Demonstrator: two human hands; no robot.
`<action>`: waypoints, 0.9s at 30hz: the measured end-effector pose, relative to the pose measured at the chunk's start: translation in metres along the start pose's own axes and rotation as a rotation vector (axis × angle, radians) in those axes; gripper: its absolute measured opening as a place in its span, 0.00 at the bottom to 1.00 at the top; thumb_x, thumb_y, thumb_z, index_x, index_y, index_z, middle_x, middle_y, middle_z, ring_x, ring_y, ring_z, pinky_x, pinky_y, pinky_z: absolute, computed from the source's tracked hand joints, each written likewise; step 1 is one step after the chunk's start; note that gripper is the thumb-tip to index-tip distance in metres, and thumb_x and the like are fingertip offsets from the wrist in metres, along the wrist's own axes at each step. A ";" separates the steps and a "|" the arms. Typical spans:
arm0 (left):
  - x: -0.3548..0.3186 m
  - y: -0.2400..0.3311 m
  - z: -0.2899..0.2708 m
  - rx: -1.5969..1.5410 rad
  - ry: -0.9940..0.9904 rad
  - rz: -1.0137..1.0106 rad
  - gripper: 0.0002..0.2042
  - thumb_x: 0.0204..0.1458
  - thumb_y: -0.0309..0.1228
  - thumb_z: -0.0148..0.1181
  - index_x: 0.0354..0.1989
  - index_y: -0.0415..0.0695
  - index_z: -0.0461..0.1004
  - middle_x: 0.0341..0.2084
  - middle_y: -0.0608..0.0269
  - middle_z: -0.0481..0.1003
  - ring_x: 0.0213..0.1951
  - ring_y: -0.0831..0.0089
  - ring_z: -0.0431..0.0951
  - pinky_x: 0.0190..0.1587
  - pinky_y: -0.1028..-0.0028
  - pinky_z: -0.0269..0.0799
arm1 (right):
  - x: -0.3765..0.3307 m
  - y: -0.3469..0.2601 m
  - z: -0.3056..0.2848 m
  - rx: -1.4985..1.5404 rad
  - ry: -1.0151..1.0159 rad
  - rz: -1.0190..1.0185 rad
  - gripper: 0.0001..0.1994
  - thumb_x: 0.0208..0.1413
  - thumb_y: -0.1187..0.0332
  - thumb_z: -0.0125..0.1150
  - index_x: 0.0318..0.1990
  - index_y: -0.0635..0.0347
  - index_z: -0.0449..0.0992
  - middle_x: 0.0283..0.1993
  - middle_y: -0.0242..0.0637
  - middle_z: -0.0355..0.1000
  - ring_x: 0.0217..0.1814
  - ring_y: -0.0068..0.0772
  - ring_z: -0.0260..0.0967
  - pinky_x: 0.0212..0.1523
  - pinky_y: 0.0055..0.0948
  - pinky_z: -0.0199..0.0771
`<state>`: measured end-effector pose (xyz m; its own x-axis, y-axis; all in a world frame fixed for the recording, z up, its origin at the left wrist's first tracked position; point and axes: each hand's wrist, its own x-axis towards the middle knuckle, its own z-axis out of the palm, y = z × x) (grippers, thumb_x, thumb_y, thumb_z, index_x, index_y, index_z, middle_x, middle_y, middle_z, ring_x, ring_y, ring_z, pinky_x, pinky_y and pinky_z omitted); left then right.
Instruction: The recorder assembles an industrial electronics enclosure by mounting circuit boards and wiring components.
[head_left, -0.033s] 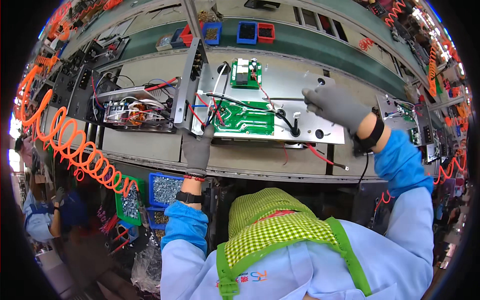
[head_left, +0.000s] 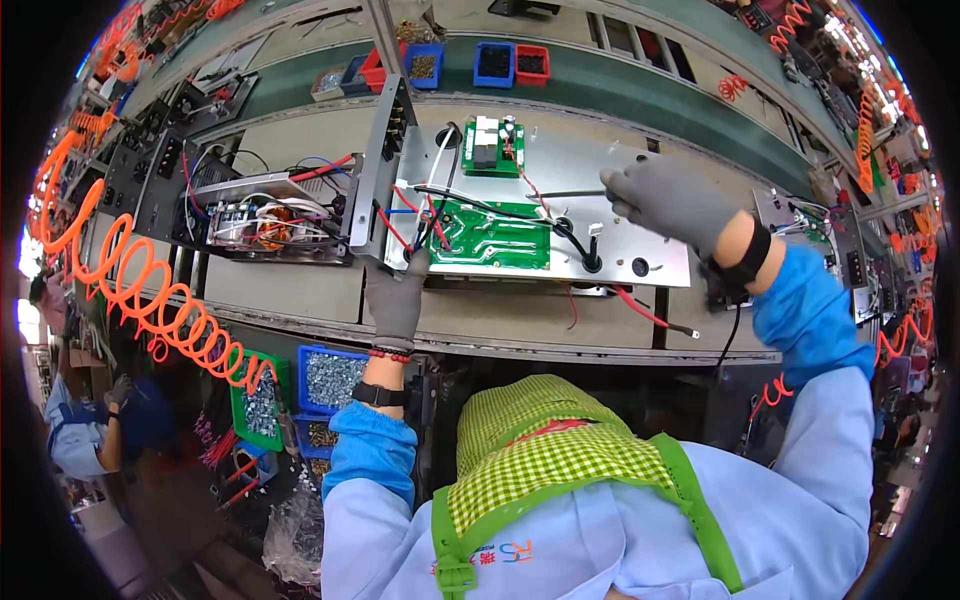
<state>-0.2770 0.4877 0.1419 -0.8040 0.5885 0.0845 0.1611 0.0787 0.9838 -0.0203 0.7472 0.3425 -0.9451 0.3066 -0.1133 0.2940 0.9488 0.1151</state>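
"Silver sheet-metal chassis [head_left: 640, 236] on the pale counter [head_left: 480, 314]: where are the hands?"

"Gray-gloved left hand [head_left: 395, 302] touches its near-left corner, grip hidden. Black cable [head_left: 510, 210] along the green circuit board [head_left: 518, 245] might snag if caught; gray-gloved right hand [head_left: 675, 202] curls, hold unclear."

The clearest printing stands on the chest of the pale blue work shirt [head_left: 665, 520]: a small emblem [head_left: 518, 551] in blue and orange, with red characters [head_left: 486, 556] beside it on the left, near the green strap [head_left: 446, 520]. A finer line of lettering there is too small to read. The large green circuit board [head_left: 515, 240] bears white marks, none legible as text.
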 end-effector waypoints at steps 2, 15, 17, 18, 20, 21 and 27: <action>-0.001 0.005 0.001 0.047 -0.017 -0.032 0.39 0.51 0.42 0.74 0.65 0.34 0.63 0.53 0.52 0.77 0.51 0.66 0.77 0.55 0.66 0.71 | 0.030 -0.005 -0.028 -0.144 -0.131 -0.071 0.07 0.56 0.65 0.59 0.35 0.55 0.82 0.29 0.43 0.79 0.32 0.50 0.79 0.32 0.46 0.78; -0.008 0.007 0.015 0.266 0.094 -0.031 0.27 0.47 0.47 0.74 0.45 0.38 0.73 0.31 0.55 0.79 0.33 0.58 0.78 0.40 0.60 0.73 | 0.188 -0.134 -0.062 -0.495 -0.345 -0.350 0.06 0.44 0.68 0.68 0.31 0.56 0.86 0.28 0.39 0.80 0.30 0.43 0.79 0.28 0.43 0.77; -0.015 -0.001 0.008 0.255 0.032 -0.078 0.29 0.48 0.45 0.73 0.52 0.39 0.70 0.39 0.51 0.78 0.39 0.57 0.77 0.44 0.61 0.72 | 0.178 -0.121 -0.077 -0.457 -0.332 -0.322 0.08 0.47 0.64 0.68 0.32 0.56 0.85 0.28 0.40 0.79 0.32 0.45 0.79 0.29 0.45 0.77; -0.021 -0.006 0.004 0.255 0.041 -0.035 0.32 0.48 0.44 0.73 0.57 0.38 0.69 0.43 0.50 0.77 0.43 0.57 0.77 0.48 0.61 0.72 | 0.171 -0.115 -0.083 -0.358 -0.350 -0.258 0.15 0.48 0.59 0.70 0.40 0.57 0.84 0.37 0.41 0.80 0.40 0.47 0.79 0.37 0.46 0.79; -0.045 -0.018 0.003 0.154 0.068 -0.020 0.42 0.51 0.40 0.71 0.70 0.37 0.56 0.56 0.48 0.69 0.56 0.60 0.71 0.60 0.62 0.70 | 0.142 -0.093 -0.096 -0.176 -0.129 -0.257 0.21 0.52 0.55 0.69 0.51 0.54 0.81 0.45 0.38 0.80 0.48 0.46 0.79 0.47 0.44 0.80; -0.065 -0.023 0.009 0.053 0.025 -0.177 0.40 0.53 0.40 0.70 0.70 0.37 0.56 0.60 0.48 0.67 0.57 0.60 0.71 0.59 0.62 0.71 | 0.125 -0.080 -0.103 -0.163 0.036 -0.314 0.22 0.52 0.55 0.69 0.52 0.55 0.79 0.48 0.40 0.77 0.49 0.48 0.77 0.47 0.44 0.78; -0.138 -0.047 0.117 0.193 -0.769 -0.209 0.34 0.57 0.46 0.65 0.65 0.36 0.65 0.48 0.46 0.78 0.45 0.59 0.79 0.49 0.63 0.77 | -0.008 -0.046 -0.106 0.171 0.423 -0.300 0.24 0.51 0.59 0.73 0.55 0.57 0.76 0.45 0.44 0.76 0.45 0.51 0.75 0.43 0.42 0.75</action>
<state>-0.1070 0.4971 0.0651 -0.2226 0.9281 -0.2984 0.2038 0.3436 0.9167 -0.0415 0.6934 0.4431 -0.9555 -0.0031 0.2948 -0.0117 0.9996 -0.0276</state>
